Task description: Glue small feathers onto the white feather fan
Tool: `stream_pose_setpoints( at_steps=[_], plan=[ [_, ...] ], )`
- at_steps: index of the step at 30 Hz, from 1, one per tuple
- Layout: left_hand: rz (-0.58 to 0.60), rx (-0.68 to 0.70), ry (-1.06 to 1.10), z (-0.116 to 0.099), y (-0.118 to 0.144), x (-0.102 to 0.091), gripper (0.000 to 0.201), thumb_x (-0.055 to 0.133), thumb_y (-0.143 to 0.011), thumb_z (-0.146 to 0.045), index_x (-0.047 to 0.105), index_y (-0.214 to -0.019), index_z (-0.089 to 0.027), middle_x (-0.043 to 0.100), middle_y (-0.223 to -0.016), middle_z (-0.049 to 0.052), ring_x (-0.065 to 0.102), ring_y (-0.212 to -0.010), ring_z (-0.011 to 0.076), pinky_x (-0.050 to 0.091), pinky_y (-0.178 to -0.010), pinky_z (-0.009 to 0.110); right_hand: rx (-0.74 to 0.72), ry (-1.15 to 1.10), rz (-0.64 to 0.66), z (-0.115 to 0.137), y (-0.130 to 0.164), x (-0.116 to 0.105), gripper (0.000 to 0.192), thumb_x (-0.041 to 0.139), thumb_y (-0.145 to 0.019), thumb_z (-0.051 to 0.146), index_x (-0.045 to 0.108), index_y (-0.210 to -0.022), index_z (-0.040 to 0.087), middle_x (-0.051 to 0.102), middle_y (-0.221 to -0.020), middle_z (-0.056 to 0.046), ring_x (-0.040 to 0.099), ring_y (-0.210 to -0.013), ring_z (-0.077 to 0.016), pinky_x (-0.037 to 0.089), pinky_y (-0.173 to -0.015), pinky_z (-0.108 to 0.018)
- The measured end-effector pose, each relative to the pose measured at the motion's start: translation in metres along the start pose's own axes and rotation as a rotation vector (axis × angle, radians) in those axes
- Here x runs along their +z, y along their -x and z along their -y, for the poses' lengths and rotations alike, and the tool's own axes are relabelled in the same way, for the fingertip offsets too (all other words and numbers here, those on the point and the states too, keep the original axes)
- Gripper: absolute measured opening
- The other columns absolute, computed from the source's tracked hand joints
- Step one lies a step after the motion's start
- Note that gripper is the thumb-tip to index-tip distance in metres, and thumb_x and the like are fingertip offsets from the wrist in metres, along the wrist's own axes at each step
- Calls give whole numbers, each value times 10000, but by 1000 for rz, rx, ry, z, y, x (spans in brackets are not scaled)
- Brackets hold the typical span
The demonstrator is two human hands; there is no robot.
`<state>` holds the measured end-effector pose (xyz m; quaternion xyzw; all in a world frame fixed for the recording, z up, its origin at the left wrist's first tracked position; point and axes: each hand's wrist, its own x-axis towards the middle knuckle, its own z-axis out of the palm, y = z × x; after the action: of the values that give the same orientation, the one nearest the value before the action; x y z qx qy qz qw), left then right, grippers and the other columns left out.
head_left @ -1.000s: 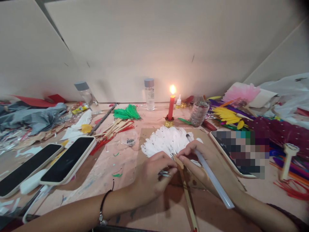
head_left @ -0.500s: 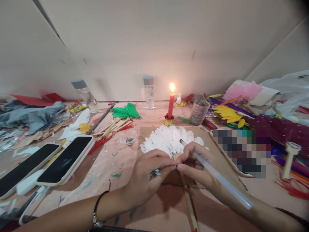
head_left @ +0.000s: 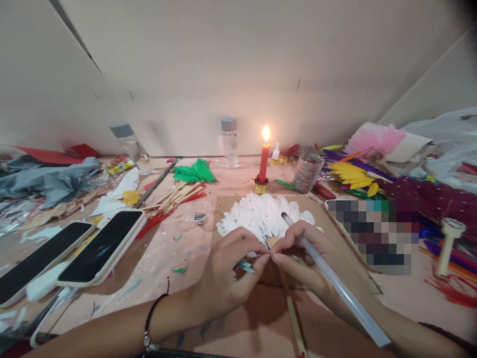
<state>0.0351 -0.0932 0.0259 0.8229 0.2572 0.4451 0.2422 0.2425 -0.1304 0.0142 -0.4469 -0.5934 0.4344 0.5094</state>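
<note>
My left hand point(head_left: 236, 268) is closed in a pinch, its fingertips on a tiny thing too small to name. A pale teal strip point(head_left: 245, 266) pokes out from under its fingers. My right hand point(head_left: 309, 253) has thumb and forefinger pinched right beside the left fingertips. It also holds a translucent glue stick point(head_left: 343, 291) with a darkened tip, slanting back over the wrist. Below both hands lies a white feather fan point(head_left: 257, 214) on a cardboard sheet point(head_left: 320, 211). The fan's wooden handle point(head_left: 294, 318) points toward me; my hands partly hide its base.
A lit red candle point(head_left: 263, 166) stands behind the fan, near a clear bottle point(head_left: 230, 144). Left are two phones point(head_left: 102, 246), a small dish of beads point(head_left: 197, 215), wooden sticks point(head_left: 177, 194) and green feathers point(head_left: 194, 171). Right lie another phone point(head_left: 368, 243) and yellow feathers point(head_left: 354, 176).
My left fingers have parted slightly and curled, showing more of the teal strip. The glue stick's near end has swung lower toward me. The fan stays in place.
</note>
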Motion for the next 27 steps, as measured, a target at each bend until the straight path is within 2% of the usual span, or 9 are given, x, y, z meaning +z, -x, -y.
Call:
stream_pose_setpoints(
  at_steps=[3,7,11,15,21,27],
  plan=[
    [7,41,-36,1,0,1,76,673,-980,-122,744,-970,-148,665,-867,34,609,-681,94,457,-554,169,-9,24,-6,-3,1,1,279,781,-969,438,566,-932,265,732,-910,-13,686,-825,-199,537,-760,-324],
    [4,150,-126,5,0,3,92,644,-978,-90,708,-965,-154,661,-859,34,629,-737,119,504,-635,201,24,18,-19,-4,0,2,272,775,-963,416,557,-916,261,720,-884,-17,664,-801,-199,527,-740,-328],
    [12,217,-181,10,3,5,99,632,-993,-75,687,-981,-157,673,-877,41,638,-748,122,515,-650,208,54,-19,13,-3,-1,2,255,772,-952,367,548,-903,256,689,-872,-11,633,-797,-188,486,-716,-307],
    [47,229,-175,10,5,4,116,626,-1001,-63,686,-1024,-161,695,-910,53,652,-777,131,540,-672,217,96,-93,41,-2,-2,3,236,742,-943,287,513,-898,252,644,-860,10,580,-763,-161,442,-680,-276],
    [50,271,-121,10,7,6,140,635,-987,-33,692,-1057,-141,709,-922,72,669,-787,142,565,-671,224,122,-233,56,-5,-1,11,308,717,-865,162,427,-891,263,594,-851,42,512,-735,-132,418,-652,-238],
    [57,255,-69,9,7,7,162,662,-978,-19,730,-1087,-118,729,-937,88,704,-777,134,580,-671,206,65,-278,62,-21,3,17,336,639,-798,79,417,-950,279,565,-888,51,508,-710,-126,395,-624,-235]
  ],
)
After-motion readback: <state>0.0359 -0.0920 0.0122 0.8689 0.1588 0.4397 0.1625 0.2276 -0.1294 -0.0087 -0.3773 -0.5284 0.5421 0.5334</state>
